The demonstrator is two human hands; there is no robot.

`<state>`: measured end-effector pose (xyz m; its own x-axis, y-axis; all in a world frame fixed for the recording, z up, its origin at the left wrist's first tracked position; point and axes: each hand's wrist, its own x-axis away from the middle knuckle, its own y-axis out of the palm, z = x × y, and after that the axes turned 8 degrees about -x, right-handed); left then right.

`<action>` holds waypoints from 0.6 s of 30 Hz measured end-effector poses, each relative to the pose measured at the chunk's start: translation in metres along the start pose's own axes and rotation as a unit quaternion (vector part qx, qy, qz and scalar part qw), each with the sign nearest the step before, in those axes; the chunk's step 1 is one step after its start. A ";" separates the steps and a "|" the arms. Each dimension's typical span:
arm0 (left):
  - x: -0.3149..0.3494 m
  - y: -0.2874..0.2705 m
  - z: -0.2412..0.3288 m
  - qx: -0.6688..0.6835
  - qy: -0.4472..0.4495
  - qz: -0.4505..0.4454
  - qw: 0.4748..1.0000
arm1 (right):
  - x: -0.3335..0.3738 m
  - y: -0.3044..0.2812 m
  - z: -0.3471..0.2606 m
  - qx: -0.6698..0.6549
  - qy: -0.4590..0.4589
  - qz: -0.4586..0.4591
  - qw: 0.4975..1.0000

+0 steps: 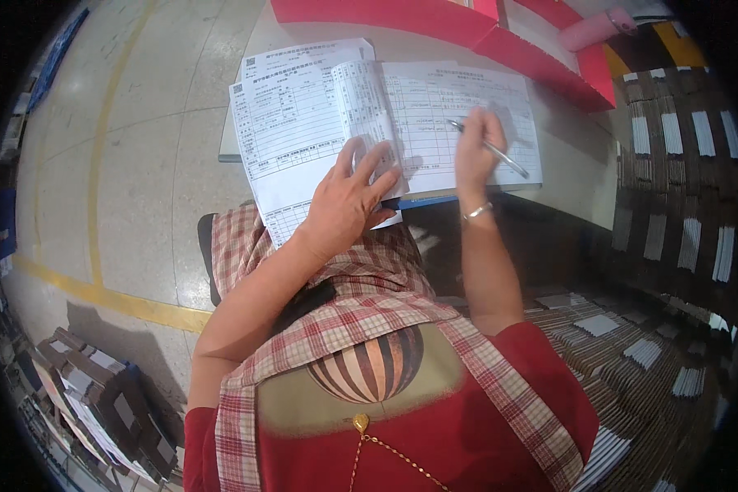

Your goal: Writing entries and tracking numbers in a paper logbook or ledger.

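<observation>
My right hand (476, 157) is closed around a silver-grey pen (508, 159) above a printed form with a ruled table (426, 149). The pen slants across the fingers, and I cannot tell if its tip touches the paper. On the left side of the form, my left hand (343, 201) lies with its fingers spread over a curled strip of printed paper (361, 94). Beneath that hand, more printed sheets (291, 123) overlap and hang past the table's near edge. A blue edge (426, 200) shows under the form.
A pink-red box-like tray (467, 61) stands on the table (570, 156) at the far side, with a pink cylinder (596, 30) at its right. Stacked brown cardboard pieces (664, 180) fill the right. Another cardboard bundle (111, 394) sits lower left, near a yellow floor line (131, 303).
</observation>
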<state>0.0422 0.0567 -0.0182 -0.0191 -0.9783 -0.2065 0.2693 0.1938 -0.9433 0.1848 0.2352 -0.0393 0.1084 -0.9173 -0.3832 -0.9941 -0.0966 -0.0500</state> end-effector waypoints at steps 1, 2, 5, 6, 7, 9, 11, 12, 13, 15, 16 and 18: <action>0.000 0.000 0.001 0.004 0.000 0.003 1.000 | -0.001 -0.018 0.007 0.030 -0.002 0.011 0.999; 0.000 0.000 0.001 0.004 0.002 0.003 1.000 | -0.002 -0.036 0.014 0.060 -0.004 0.022 0.998; 0.000 -0.004 0.000 0.009 0.002 -0.001 1.000 | -0.004 -0.065 0.001 0.136 -0.030 0.088 0.986; 0.000 -0.004 -0.001 0.018 0.000 0.007 1.000 | -0.005 -0.078 0.007 0.138 -0.029 0.092 0.986; -0.002 -0.004 -0.003 0.028 -0.001 0.016 0.999 | -0.008 -0.092 0.016 0.148 -0.040 0.127 0.980; -0.002 -0.009 -0.011 0.050 -0.003 0.004 0.999 | -0.007 -0.117 0.028 0.173 -0.030 0.170 0.970; -0.001 -0.009 -0.018 0.078 -0.025 -0.008 0.997 | -0.005 -0.135 0.038 0.185 -0.035 0.193 0.963; -0.001 -0.006 -0.021 0.076 -0.022 -0.009 0.997 | -0.005 -0.144 0.041 0.195 -0.040 0.212 0.957; -0.001 -0.003 -0.026 0.074 -0.035 -0.005 0.997 | -0.007 -0.152 0.044 0.167 -0.007 0.224 0.960; -0.001 -0.003 -0.035 0.070 -0.048 0.005 0.996 | -0.009 -0.154 0.042 0.110 0.028 0.248 0.962; 0.000 -0.004 -0.038 0.067 -0.046 0.005 0.997 | -0.010 -0.152 0.039 0.053 0.062 0.267 0.960; 0.003 -0.003 -0.042 0.072 -0.052 -0.005 0.996 | -0.011 -0.153 0.045 0.041 0.064 0.278 0.958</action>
<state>0.0005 0.0558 -0.0267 0.0758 -0.9840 -0.1612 0.4043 0.1781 -0.8971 0.3365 0.2773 -0.0689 -0.4445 -0.8583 -0.2564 -0.8932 0.4462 0.0548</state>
